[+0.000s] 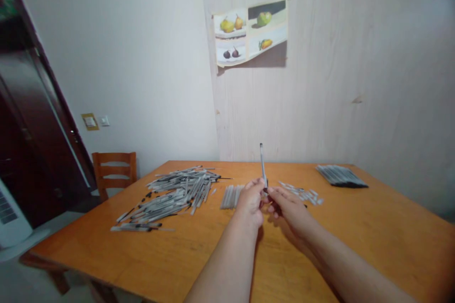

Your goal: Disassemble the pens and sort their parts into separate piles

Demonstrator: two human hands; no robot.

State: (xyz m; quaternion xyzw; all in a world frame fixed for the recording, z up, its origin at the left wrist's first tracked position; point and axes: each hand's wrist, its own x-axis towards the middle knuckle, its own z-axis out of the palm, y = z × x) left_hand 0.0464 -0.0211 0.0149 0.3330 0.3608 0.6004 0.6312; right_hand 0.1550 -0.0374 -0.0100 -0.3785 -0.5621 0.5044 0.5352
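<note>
Both hands meet over the middle of the wooden table (373, 236). My left hand (250, 201) is closed around the lower end of a slim grey pen (262, 163), which points straight up. My right hand (289, 208) pinches at the pen's bottom end, fingertips touching those of the left hand. What sits between the fingertips is too small to make out. A short row of pen barrels (230, 196) lies just left of my hands, and a small scatter of pen parts (302, 193) lies just right of them.
A large loose pile of pens (174, 194) covers the table's left part. A neat dark stack of pens (340, 175) lies at the far right. A wooden chair (114, 170) stands at the left edge, near a dark door (31, 142). A fruit poster (250, 31) hangs on the wall.
</note>
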